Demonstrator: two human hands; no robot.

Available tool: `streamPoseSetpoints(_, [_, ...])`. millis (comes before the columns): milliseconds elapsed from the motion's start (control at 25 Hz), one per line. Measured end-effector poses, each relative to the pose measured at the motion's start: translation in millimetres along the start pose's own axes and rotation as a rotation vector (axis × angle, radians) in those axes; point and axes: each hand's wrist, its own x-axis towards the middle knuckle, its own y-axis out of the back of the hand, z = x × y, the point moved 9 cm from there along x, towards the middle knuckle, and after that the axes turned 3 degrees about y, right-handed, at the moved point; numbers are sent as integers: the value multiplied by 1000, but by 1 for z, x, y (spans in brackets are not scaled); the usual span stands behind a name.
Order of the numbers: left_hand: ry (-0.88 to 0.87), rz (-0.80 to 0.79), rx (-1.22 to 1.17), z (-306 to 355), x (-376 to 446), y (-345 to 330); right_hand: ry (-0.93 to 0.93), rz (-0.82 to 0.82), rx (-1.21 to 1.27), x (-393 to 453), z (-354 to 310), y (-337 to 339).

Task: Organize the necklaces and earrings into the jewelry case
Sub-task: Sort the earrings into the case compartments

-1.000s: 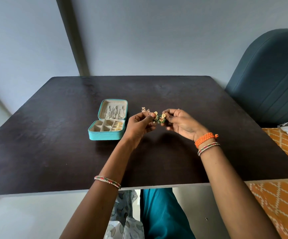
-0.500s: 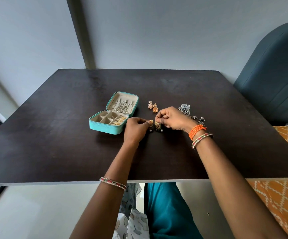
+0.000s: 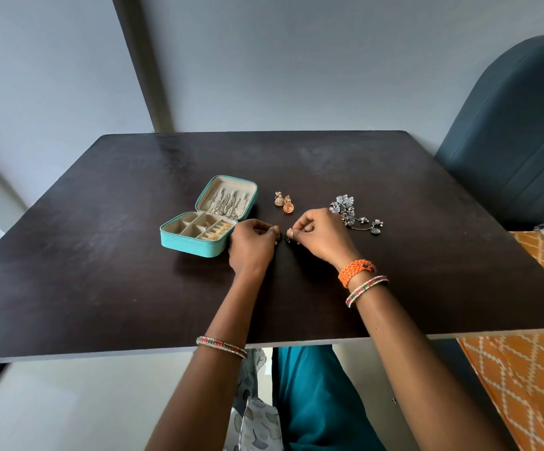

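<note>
Lying pinched between left hand [image 3: 253, 244] and right hand [image 3: 319, 235], earrings [image 3: 284, 237].

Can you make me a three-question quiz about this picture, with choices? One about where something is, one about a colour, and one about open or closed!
1. Where are the gold earrings lying?
A. inside the case
B. on the table, right of the case
C. on the chair

2. What colour is the outside of the case?
A. turquoise
B. red
C. black

3. How is the case?
A. zipped shut
B. open, lid tilted back
C. upside down

Answers:
1 B: the pair sits on the dark table between the case and the silver jewelry.
2 A: its shell is turquoise, its lining cream.
3 B: the compartments show, and chains lie in the raised lid.
</note>
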Motion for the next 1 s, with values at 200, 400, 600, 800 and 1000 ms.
streamPoseSetpoints(200, [-53, 71, 55, 14, -3, 8, 100, 92, -59, -8, -17, -4])
streamPoseSetpoints(400, [-343, 176, 197, 65, -19, 4, 13, 365, 93, 8, 29, 63])
streamPoseSetpoints(600, [-571, -69, 347, 104, -6, -70, -88, 258, -48, 48, 72, 97])
streamPoseSetpoints(800, [-520, -86, 446, 108, 16, -102, -118, 104, -78, 68, 83, 77])
streamPoseSetpoints(1000, [-436, -140, 676, 123, 19, -123, -132, 55, -75, 80, 83, 73])
